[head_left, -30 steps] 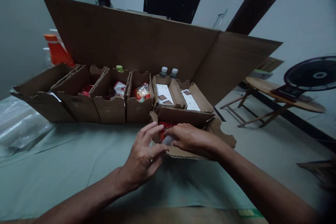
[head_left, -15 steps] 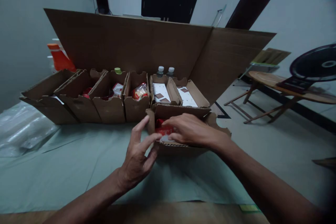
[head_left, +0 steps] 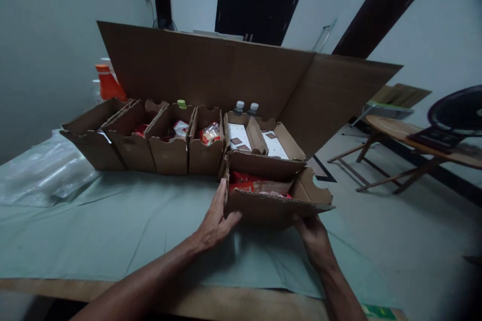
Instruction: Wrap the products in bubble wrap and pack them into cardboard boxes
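An open-topped cardboard box (head_left: 276, 209) with red packets (head_left: 244, 181) inside stands sideways at the front of the row of boxes. My left hand (head_left: 217, 218) grips its left end, the fingers along the end wall and the thumb at the front face. Under the lower right of the front wall, my right hand (head_left: 312, 235) holds the box; its fingertips are hidden beneath. Right behind it are two boxes with white, brown-patterned packs, one white pack (head_left: 240, 137) in the left one and another white pack (head_left: 274, 143) in the right.
More cardboard boxes (head_left: 169, 155) line up to the left, several with packets inside. A tall cardboard panel (head_left: 203, 67) rises behind them. Clear plastic wrap (head_left: 48, 173) lies at the left on the green cloth (head_left: 150, 230). An orange bottle (head_left: 110, 84) stands behind the leftmost box.
My right hand has left the red packets inside the box and moved down to its front underside. My left hand has closed onto the box's left end. The view has shifted slightly.
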Demonstrator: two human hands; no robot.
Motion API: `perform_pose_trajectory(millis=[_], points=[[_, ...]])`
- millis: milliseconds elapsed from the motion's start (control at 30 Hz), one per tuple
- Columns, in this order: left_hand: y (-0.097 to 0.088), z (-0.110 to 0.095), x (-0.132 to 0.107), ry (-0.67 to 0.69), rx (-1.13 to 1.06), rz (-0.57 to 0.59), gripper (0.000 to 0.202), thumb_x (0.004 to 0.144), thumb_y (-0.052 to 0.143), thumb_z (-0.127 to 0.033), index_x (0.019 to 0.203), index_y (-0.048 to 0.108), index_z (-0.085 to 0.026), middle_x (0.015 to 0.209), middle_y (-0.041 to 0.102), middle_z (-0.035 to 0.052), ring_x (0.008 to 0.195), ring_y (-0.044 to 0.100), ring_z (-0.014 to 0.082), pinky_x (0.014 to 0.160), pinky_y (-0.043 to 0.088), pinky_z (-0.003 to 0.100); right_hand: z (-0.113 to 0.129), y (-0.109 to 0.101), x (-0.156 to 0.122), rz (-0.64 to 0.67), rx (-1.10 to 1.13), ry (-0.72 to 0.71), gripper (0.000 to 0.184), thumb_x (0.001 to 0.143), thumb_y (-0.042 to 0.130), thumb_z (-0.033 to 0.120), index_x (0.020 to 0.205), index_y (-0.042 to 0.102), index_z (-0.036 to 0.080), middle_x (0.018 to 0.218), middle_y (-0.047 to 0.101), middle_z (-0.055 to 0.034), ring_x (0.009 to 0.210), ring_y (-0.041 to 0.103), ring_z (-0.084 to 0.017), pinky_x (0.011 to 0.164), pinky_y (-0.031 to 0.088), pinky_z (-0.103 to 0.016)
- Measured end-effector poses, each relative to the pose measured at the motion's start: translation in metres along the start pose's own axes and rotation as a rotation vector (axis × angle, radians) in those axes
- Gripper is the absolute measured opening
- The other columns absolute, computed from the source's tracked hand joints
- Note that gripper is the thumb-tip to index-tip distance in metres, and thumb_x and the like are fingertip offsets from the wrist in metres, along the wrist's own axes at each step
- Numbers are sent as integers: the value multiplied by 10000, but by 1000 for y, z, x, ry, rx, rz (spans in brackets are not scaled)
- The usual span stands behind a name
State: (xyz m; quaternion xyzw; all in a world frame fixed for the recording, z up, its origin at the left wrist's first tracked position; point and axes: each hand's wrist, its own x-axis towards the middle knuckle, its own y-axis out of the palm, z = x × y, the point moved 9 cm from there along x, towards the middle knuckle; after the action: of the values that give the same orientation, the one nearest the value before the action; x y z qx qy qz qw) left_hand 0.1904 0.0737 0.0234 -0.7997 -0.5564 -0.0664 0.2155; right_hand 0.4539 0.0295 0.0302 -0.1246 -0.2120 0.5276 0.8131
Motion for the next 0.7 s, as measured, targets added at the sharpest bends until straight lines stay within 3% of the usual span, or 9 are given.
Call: perform_pose_trajectory(millis=[67,167,333,433,533,633,700], points=[[-3,0,-4,-37,-51,-2,706,986,477,-372,1588,150,-197,1627,294,155,1508,273,287,1216,272,511,9,3,-7,-49,18,-10,547,763,669,633,1075,657,184,1090,747,-131,1048,684,-310,897,552,-430],[-25,-3,-27,-99,-92,-50,667,1005,427,-397,1588,171,-200,1610,338,140,1497,296,292,1219,264,517,26,8,-26,-63,2,-21,498,753,680,623,992,685,186,997,765,-115,943,700,-309,820,569,-426],[-93,-19,-70,-187,-148,-168,645,1012,418,-458,1581,217,-227,1547,446,111,1434,407,284,1193,346,457,84,58,-43,61,-8,-91,466,793,653,597,971,704,170,987,755,-121,938,683,-302,814,555,-404],[-139,-48,-62,-146,-74,-255,608,1017,419,-434,1568,256,-237,1548,446,87,1424,412,274,1192,348,438,130,82,-30,92,25,-127,489,794,648,593,1003,698,154,994,748,-119,945,670,-293,820,541,-404],[-159,-90,-24,-29,19,-283,617,1003,453,-366,1571,249,-232,1580,399,73,1465,339,281,1230,268,471,166,65,-12,-4,59,-139,514,754,677,617,985,696,158,1014,745,-112,963,664,-295,858,527,-437],[-146,-125,11,95,9,-213,617,999,459,-313,1573,239,-263,1582,403,55,1482,316,281,1232,267,491,189,14,-10,-199,-34,-194,472,799,663,597,1056,694,203,1152,716,-101,1150,617,-319,1009,459,-460],[-134,-135,15,124,-5,-167,627,999,468,-306,1576,224,-288,1590,393,44,1488,308,284,1230,276,505,198,-5,-19,-212,-228,-240,462,907,545,580,1203,635,238,1279,661,-114,1277,545,-330,1059,421,-463]])
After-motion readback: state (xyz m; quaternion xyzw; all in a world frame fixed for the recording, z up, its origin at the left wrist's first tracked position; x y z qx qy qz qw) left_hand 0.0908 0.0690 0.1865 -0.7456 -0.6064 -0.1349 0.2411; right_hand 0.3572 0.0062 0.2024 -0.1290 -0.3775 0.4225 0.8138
